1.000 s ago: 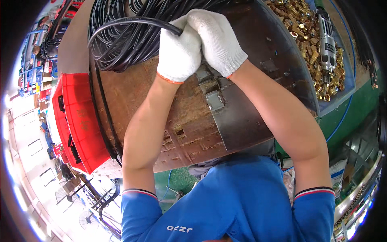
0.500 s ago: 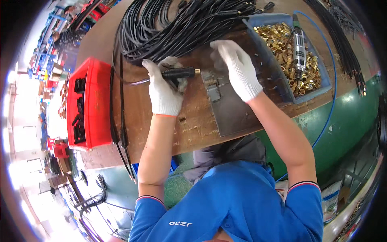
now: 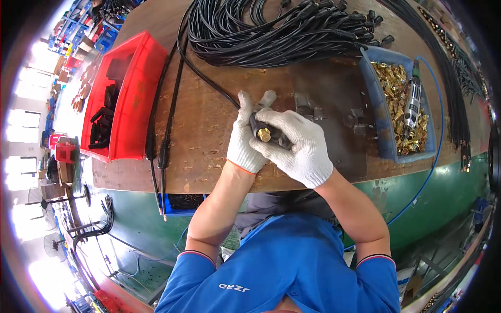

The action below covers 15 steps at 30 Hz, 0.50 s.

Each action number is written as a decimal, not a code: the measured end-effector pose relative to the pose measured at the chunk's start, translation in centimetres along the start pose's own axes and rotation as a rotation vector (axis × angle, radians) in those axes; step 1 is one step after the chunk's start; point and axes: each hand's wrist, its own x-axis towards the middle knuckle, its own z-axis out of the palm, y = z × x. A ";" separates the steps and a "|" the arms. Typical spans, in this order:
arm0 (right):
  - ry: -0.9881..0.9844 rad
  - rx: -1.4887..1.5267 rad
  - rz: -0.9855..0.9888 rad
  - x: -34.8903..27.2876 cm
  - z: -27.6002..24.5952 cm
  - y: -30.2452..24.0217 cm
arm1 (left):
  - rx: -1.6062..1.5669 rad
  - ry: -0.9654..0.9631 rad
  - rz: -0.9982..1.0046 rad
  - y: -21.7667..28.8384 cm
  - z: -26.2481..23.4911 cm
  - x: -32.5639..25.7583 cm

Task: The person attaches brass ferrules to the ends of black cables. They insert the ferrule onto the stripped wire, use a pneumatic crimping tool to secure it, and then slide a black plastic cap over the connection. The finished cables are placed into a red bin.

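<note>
Both my hands wear white knit gloves and meet over the near middle of the table. My left hand (image 3: 244, 140) is closed around a black cable connector (image 3: 253, 123), whose cable (image 3: 215, 84) runs off toward the upper left. A brass hex fitting (image 3: 264, 135) at the connector's end faces me. My right hand (image 3: 303, 144) closes on the same connector from the right, its fingers on either side of the brass end. Part of the connector is hidden by the gloves.
A red bin (image 3: 136, 99) with black parts stands at left, beside two black cables (image 3: 172, 112). Coiled black cables (image 3: 245, 39) lie at the back. At right, a blue tray (image 3: 387, 141) holds brass fittings (image 3: 389, 78) and a power driver (image 3: 412, 101) with a blue hose (image 3: 442, 112).
My right hand has come in from the right and taken hold of the connector. The connector has turned from pointing right to pointing its brass end toward me. The whole view has shifted.
</note>
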 end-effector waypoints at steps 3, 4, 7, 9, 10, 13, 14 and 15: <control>0.007 -0.063 -0.045 0.3 0.2 -0.3 | -0.107 -0.054 -0.036 -0.1 -1.2 0.4; 0.005 -0.080 -0.053 0.3 0.3 -0.4 | -0.108 -0.056 -0.038 -0.1 -1.6 0.5; -0.014 -0.054 -0.047 0.6 -0.2 -0.4 | -0.073 0.023 -0.018 -0.2 -0.7 0.7; -0.081 0.050 -0.039 1.3 -0.9 0.0 | -0.002 0.197 0.051 -0.9 2.2 -0.7; -0.117 0.100 -0.043 2.1 -1.5 0.1 | -0.044 0.366 0.089 -1.2 4.8 -0.7; 0.361 0.777 0.354 7.5 -4.6 0.4 | 0.241 0.021 0.184 -0.8 -0.6 -1.5; 0.511 0.911 0.254 9.2 -5.8 0.5 | 0.359 0.042 0.219 -1.0 -0.4 -2.2; 0.518 0.894 0.260 9.4 -6.4 1.5 | 0.479 0.074 0.269 -0.7 -0.7 -3.2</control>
